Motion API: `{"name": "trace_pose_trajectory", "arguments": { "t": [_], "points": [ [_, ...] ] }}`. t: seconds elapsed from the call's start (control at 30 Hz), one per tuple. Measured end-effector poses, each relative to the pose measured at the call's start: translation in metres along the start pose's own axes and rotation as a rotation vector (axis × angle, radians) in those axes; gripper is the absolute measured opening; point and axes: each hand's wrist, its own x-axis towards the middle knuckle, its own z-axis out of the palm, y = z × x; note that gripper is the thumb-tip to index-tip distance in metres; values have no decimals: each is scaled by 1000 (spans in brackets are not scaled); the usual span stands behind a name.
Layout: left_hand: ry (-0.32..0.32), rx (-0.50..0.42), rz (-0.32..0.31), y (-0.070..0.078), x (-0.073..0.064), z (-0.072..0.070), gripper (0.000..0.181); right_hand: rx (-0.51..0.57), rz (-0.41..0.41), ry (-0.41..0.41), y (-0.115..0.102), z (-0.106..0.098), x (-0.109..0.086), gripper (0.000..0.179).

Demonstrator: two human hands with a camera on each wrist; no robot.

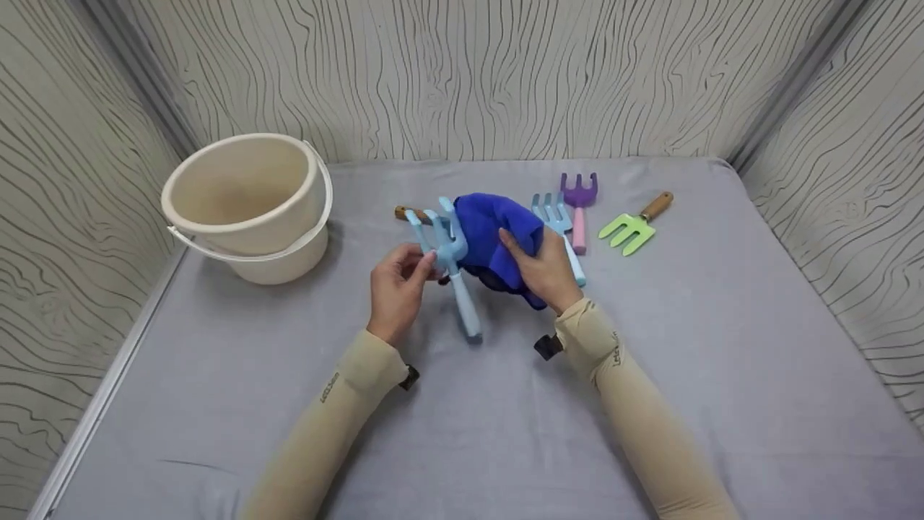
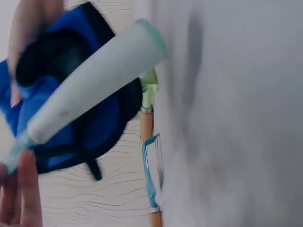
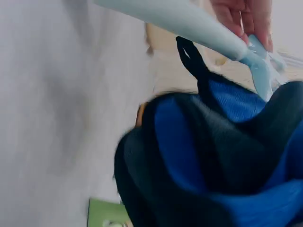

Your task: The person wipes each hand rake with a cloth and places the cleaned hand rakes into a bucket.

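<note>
My left hand [image 1: 395, 292] pinches a light-blue three-pronged hand rake [image 1: 465, 307] near its neck, between thumb and fingers. Its prongs point up and away, and the pale handle slants down toward me. Beside it, my right hand [image 1: 550, 273] grips a bunched blue cloth item [image 1: 491, 227], thumb on top. Black edging and a small black loop [image 3: 191, 57] show on this item in the right wrist view. The rake's head overlaps the cloth's left side in the head view. The fingers under the cloth are hidden.
A cream bucket [image 1: 317, 249] with a white handle stands at left. Behind my hands lies a wooden handle [image 1: 410, 214]. To the right are another light-blue fork [image 1: 554, 217], a purple rake with pink handle [image 1: 579, 227] and a green fork [image 1: 629, 230] on the grey cloth [image 1: 505, 433].
</note>
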Motion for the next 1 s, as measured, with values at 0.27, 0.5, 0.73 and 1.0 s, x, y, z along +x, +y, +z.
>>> {"name": "trace_pose_trajectory", "arguments": {
  "t": [0.27,0.5,0.73,1.0],
  "points": [
    [22,-226,-197,-2,1,-1,20,-281,-193,-150,1,20,-8,62],
    [9,-265,-206,-4,-6,6,25,-589,-241,-301,-3,43,-25,98],
    [163,-339,-212,-2,-2,4,11,-753,-408,-290,-3,46,-27,108],
    [203,-391,-192,-1,0,-1,14,-762,-421,-317,1,43,-25,115]
  ]
}}
